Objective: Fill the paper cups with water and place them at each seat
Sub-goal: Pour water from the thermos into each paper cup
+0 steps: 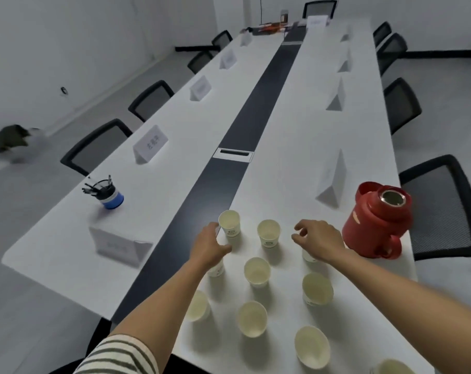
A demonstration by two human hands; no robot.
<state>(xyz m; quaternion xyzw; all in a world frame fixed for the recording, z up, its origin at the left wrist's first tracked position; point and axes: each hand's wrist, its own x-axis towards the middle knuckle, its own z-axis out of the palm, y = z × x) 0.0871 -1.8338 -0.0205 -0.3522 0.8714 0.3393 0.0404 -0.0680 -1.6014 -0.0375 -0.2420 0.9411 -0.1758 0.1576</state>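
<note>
While no seat in view has a cup yet, a long white surface (pixel 175 184) with a dark centre strip runs away from the viewer and fills most of the view. Black mesh chairs (pixel 99 147) line both long sides. 2 bare arms reach in from below.

A red jug (pixel 374 225) stands upright near the right edge of the surface, with its lid off and its mouth open. White name cards (pixel 150 144) stand in front of the chairs.

At the near end, 10 paper cups (pixel 257 271) stand upright in a loose cluster just left of the jug. None visibly holds water.

The left grip (pixel 210 247) curves beside the far-left cup (pixel 229 226), with its fingers at the cup wall and its thumb toward the base. Whether it has closed on the cup cannot be told. The right grip (pixel 320 238) hovers with loosely curled fingers, holding nothing, above another cup (pixel 308 257) that it mostly hides.

Smallest, a blue pen pot (pixel 111 195) sits well apart on the left half.

The step in hand appears to be arranging cups for filling. The next move likely calls for the right grip to take the jug's handle and pour with a slow tilt while the left grip steadies the cup, since light empty cups tip easily.
</note>
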